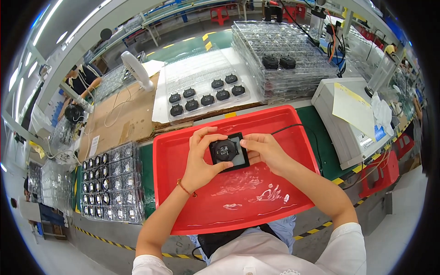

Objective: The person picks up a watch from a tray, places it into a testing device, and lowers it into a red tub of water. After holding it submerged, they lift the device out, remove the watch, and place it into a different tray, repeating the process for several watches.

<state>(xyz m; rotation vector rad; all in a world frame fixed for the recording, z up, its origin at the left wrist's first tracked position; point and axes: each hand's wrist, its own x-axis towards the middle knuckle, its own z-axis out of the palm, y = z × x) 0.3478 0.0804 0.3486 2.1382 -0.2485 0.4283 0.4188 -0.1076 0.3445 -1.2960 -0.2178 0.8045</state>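
A black square frame [242, 165] lies between the fingertips of the two hands, with a black octagonal device [225, 150] set toward its left side, closer to the left fingers than to the right ones. The left hand [201, 158] grips the frame from the left: its index finger bends over to the upper left corner, its thumb reaches across to the lower edge of the device, and the space between them opens toward the device. The right hand [270, 153] grips the opposite side, thumb pressed near the upper right edge, the other fingers bent by the right edge, their tips partly hidden. Both forearms come up from below and slant inward, elbows apart, the left wrist circled by a thin red bracelet [185, 187]. Beneath the fingers is a red plastic tray [176, 220], its bottom showing glossy rippled patches. A black cable [286, 126] runs behind the right fingers; its near end is hidden. Beyond the fingertips, black devices [207, 99] sit in a clear blister tray [204, 73]; well left of the left fingers stands a stack of clear compartment trays [123, 176], and well right of the right fingers, a pale grey machine housing [332, 119].
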